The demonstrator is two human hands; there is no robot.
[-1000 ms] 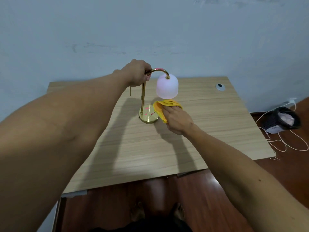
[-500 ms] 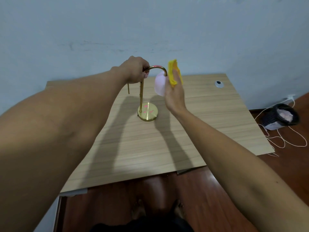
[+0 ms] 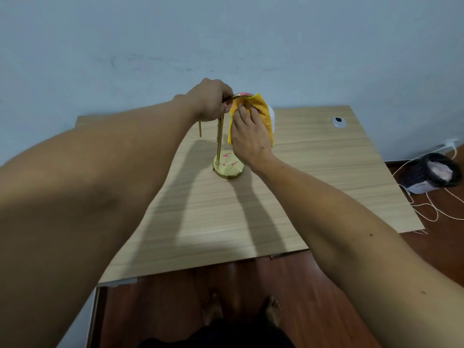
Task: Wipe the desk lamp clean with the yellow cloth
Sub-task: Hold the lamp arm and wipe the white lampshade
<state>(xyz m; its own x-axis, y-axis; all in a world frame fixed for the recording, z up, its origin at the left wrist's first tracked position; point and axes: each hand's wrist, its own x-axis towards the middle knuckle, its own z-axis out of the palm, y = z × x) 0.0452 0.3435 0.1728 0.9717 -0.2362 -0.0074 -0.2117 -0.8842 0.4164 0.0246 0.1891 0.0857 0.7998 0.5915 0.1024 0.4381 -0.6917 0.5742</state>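
Observation:
A brass desk lamp stands on the wooden desk (image 3: 313,172), its round base (image 3: 228,168) marked with pink strokes and its thin stem (image 3: 220,139) rising to a curved arm. My left hand (image 3: 209,100) is closed around the top of that arm. The yellow cloth (image 3: 263,111) is draped over the pale shade, of which only a white sliver (image 3: 272,116) shows. My right hand (image 3: 248,135) presses the cloth flat against the near side of the shade.
A grommet hole (image 3: 338,121) sits at the desk's back right. On the floor to the right lie a black mesh bin (image 3: 437,172) and white cables (image 3: 431,209). A blue wall rises behind the desk. My bare feet (image 3: 241,307) stand below the near edge.
My right hand lifted the cloth from the desk beside the base up to the shade, and now holds it spread over the shade. The left hand kept its hold on the arm.

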